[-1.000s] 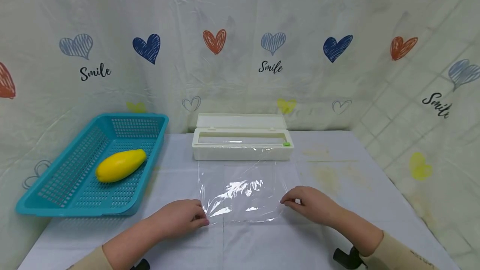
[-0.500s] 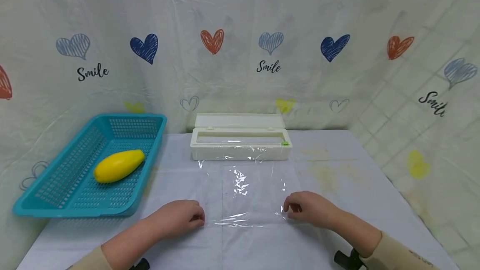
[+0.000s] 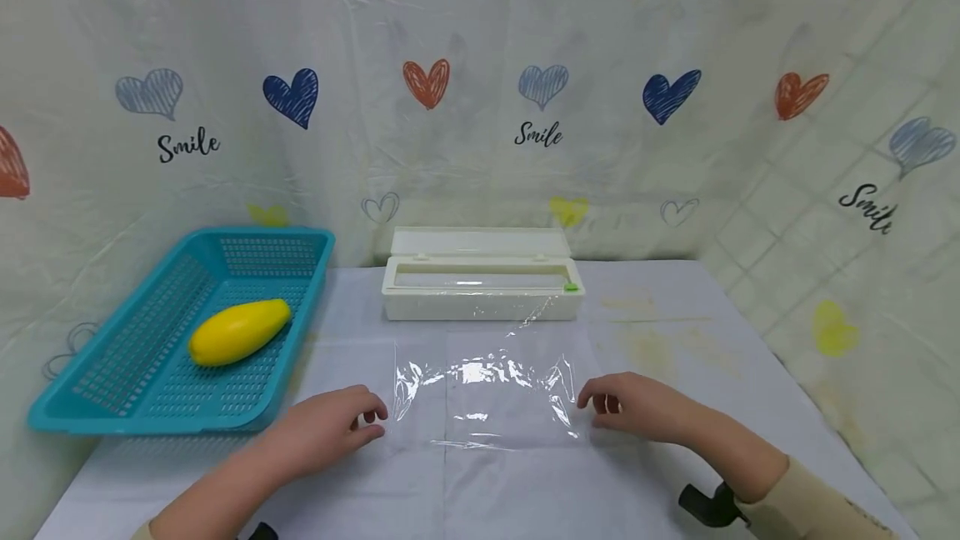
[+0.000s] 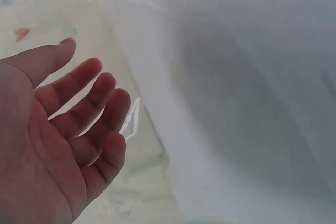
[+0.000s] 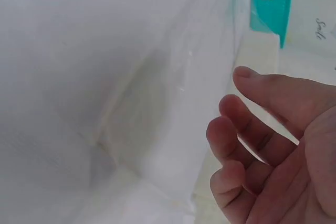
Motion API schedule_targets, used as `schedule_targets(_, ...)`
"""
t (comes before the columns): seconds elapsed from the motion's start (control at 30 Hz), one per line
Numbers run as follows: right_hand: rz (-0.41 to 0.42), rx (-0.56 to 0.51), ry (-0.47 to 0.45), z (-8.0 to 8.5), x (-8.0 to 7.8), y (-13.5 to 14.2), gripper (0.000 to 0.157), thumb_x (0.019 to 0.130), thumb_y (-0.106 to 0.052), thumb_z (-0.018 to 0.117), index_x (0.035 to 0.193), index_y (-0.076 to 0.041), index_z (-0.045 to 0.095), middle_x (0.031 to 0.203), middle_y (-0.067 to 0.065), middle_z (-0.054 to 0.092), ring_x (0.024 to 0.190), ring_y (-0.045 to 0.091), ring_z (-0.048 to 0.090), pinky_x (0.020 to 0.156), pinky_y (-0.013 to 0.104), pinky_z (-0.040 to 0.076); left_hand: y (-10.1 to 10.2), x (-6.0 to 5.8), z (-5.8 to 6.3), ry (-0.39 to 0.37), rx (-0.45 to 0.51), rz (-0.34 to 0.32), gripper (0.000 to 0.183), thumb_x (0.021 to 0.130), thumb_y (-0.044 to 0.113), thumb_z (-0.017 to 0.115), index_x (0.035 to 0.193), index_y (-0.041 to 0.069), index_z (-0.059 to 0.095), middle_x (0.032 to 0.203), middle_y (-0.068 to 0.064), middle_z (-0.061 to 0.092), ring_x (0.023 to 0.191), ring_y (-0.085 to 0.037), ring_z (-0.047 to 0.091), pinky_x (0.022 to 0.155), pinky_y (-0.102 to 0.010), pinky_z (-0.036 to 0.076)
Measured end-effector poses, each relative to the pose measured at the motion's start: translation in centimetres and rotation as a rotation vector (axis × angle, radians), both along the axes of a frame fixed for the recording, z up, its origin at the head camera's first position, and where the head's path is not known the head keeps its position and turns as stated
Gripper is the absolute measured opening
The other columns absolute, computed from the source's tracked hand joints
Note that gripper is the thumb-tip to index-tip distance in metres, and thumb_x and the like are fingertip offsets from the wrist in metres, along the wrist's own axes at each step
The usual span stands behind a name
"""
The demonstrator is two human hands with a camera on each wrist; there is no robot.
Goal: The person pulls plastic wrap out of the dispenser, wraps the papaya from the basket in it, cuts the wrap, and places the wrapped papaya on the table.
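A sheet of clear cling film (image 3: 480, 394) lies over the white tablecloth, running from the front of a white film dispenser box (image 3: 480, 304) whose lid (image 3: 480, 241) is raised. My left hand (image 3: 322, 432) is just left of the film's near corner, fingers loosely bent and thumb apart. In the left wrist view that hand (image 4: 63, 124) has nothing in its grasp. On the other side, my right hand (image 3: 645, 408) hovers beside the film's right edge. Its fingers (image 5: 223, 132) are loosely curved in the right wrist view, thumb apart, holding nothing.
A teal plastic basket (image 3: 258, 407) stands at the left with a yellow papaya-shaped fruit (image 3: 238, 332) in it. A green slider (image 3: 572, 287) sits on the box's right end. Behind the table hangs a sheet printed with hearts (image 3: 291, 98).
Both hands have let go of the film's near corners. The left hand has drawn back leftward and its fingers have spread; the right has shifted slightly right. The film has settled on the cloth.
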State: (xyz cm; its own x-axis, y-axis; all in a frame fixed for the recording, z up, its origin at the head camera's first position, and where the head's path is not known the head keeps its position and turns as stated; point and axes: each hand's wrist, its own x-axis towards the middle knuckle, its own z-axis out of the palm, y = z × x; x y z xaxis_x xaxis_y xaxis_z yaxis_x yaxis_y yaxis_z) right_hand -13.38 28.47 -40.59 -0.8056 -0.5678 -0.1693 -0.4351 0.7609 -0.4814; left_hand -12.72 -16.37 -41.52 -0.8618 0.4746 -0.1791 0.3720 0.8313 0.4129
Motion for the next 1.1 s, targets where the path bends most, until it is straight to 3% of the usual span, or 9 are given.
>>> schedule_targets(0.17,-0.037,-0.064,-0.018,1.4,-1.5,0.6,0.022,0.093,-0.014,0.069,0.115,-0.016,0.068,0.088,-0.013,0.059,0.081,0.005,0.055,0.068,0.026,0.05,-0.7,-0.3,2.7,-0.015,0.008,0.093,0.02,0.092,0.033,0.071,0.11,0.026,0.069,0.098,0.016,0.061,0.086,-0.007,0.055,0.073,-0.029,0.052)
schedule_targets(0.27,-0.093,-0.109,-0.003,2.1,-2.8,1.0,0.026,0.093,-0.019,0.07,0.119,-0.017,0.067,0.091,-0.01,0.061,0.082,0.009,0.057,0.068,0.026,0.051,-1.4,-0.6,4.6,0.018,0.0,0.133,0.023,0.092,0.036,0.071,0.113,0.029,0.068,0.106,0.013,0.063,0.091,-0.009,0.057,0.075,-0.03,0.054)
schedule_targets(0.37,-0.16,-0.139,0.033,2.7,-4.5,1.2,0.032,0.091,-0.023,0.073,0.122,-0.019,0.066,0.092,-0.007,0.062,0.083,0.013,0.058,0.068,0.027,0.051,-2.5,-0.9,6.9,0.077,-0.004,0.14,0.027,0.093,0.04,0.068,0.117,0.027,0.066,0.11,0.01,0.064,0.095,-0.013,0.059,0.075,-0.033,0.056)
schedule_targets(0.5,-0.231,-0.188,0.085,3.0,-7.2,1.6,0.043,0.09,-0.026,0.074,0.129,-0.012,0.063,0.095,-0.001,0.064,0.085,0.017,0.059,0.071,0.031,0.051,-4.3,-1.6,9.8,0.147,0.006,0.13,0.033,0.096,0.04,0.065,0.123,0.022,0.065,0.111,0.006,0.064,0.097,-0.017,0.059,0.074,-0.035,0.055)
schedule_targets(0.63,-0.297,-0.235,0.086,2.8,-9.6,2.3,0.051,0.09,-0.027,0.075,0.136,-0.011,0.059,0.099,0.003,0.065,0.089,0.02,0.061,0.074,0.035,0.051,-6.2,-3.2,11.8,0.168,0.008,0.146,0.038,0.097,0.041,0.063,0.127,0.018,0.063,0.11,0.001,0.063,0.1,-0.021,0.057,0.076,-0.04,0.054)
schedule_targets(0.77,-0.345,-0.284,0.052,2.4,-11.6,2.6,0.057,0.09,-0.027,0.074,0.142,-0.012,0.054,0.102,0.007,0.065,0.09,0.032,0.063,0.073,0.038,0.051,-8.4,-5.1,12.2,0.174,-0.02,0.178,0.046,0.095,0.048,0.062,0.13,0.018,0.062,0.114,-0.004,0.063,0.104,-0.026,0.055,0.082,-0.049,0.051)
schedule_targets(0.97,-0.384,-0.272,0.029,1.8,-13.9,3.1,0.066,0.091,-0.039,0.072,0.147,-0.015,0.048,0.109,0.01,0.064,0.087,0.029,0.062,0.069,0.036,0.05,-11.7,-8.1,11.1,0.159,-0.061,0.18,0.054,0.092,0.053,0.064,0.13,0.014,0.063,0.12,-0.01,0.063,0.107,-0.03,0.055,0.083,-0.051,0.049)
schedule_targets(1.1,-0.404,-0.246,0.013,1.6,-14.9,3.7,0.067,0.09,-0.042,0.072,0.149,-0.02,0.046,0.112,0.012,0.064,0.087,0.033,0.061,0.068,0.039,0.05,-13.9,-10.1,10.2,0.145,-0.108,0.164,0.056,0.091,0.05,0.068,0.129,0.01,0.063,0.119,-0.014,0.063,0.104,-0.033,0.056,0.082,-0.053,0.049)
